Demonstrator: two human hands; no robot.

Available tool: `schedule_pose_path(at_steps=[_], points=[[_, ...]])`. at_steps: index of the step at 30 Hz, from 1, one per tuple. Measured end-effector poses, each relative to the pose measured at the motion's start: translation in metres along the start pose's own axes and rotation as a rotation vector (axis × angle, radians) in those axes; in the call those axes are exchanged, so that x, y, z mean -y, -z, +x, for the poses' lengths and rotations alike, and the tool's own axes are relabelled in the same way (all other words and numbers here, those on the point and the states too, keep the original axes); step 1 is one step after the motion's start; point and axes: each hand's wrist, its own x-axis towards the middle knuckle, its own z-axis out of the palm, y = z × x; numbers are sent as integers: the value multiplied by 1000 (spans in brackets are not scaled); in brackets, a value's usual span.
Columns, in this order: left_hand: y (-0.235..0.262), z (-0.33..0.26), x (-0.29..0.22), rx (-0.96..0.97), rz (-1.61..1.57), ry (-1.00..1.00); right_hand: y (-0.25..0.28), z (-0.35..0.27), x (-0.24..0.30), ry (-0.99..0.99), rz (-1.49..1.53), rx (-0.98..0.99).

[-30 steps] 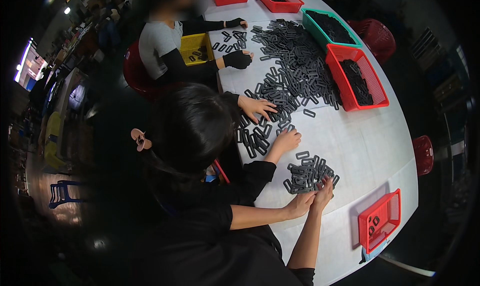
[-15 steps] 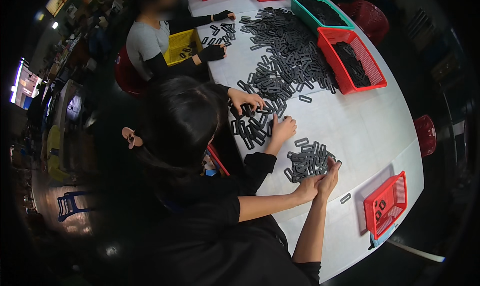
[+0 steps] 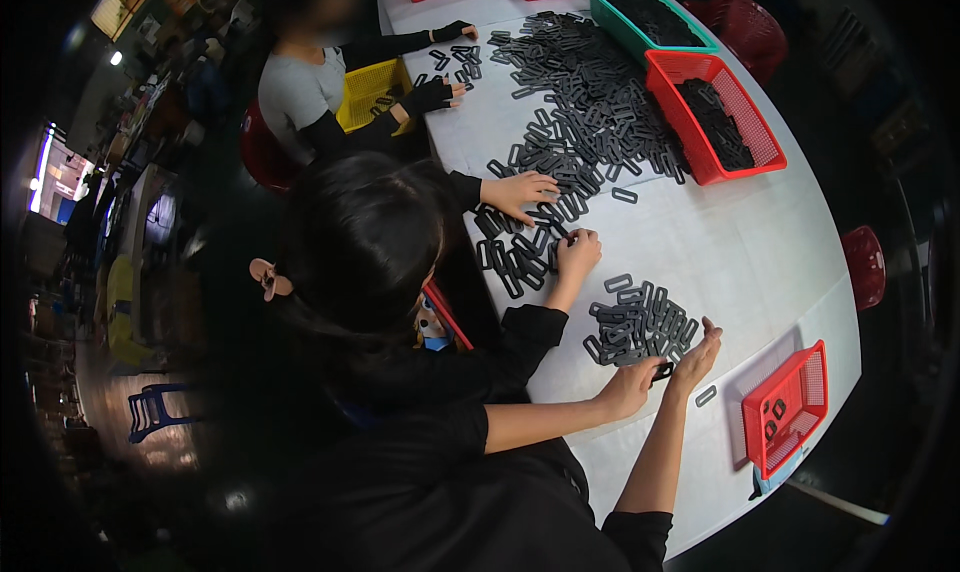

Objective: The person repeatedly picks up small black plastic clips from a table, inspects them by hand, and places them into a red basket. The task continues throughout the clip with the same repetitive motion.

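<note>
I hold 1 black oblong ring (image 3: 662,372) between my left hand (image 3: 630,388) and right hand (image 3: 697,356), both pinched on it. They sit at the near edge of a small ring pile (image 3: 640,322) on the white surface (image 3: 760,252), a red basket (image 3: 788,408) nearby.

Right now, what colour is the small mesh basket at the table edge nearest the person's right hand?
Red: the small mesh basket shows best in the head view, right of the right hand.

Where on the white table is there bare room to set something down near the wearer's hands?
Bare table lies between the small pile of black loops, the big red basket and the small red basket. A narrower strip sits between left hand and the table's near edge. It is crowded by the big heap and the neighbour's hands.
</note>
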Motion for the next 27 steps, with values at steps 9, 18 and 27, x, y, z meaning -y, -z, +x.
schedule_pose_path(at_steps=[9,18,27], points=[[9,10,3,197,-223,95,6,0,-19,-296,65,145],[40,44,-2,15,-71,-96,23,-37,23,-399,440,524],[30,66,-12,-156,-680,118,8,-53,74,-52,301,404]])
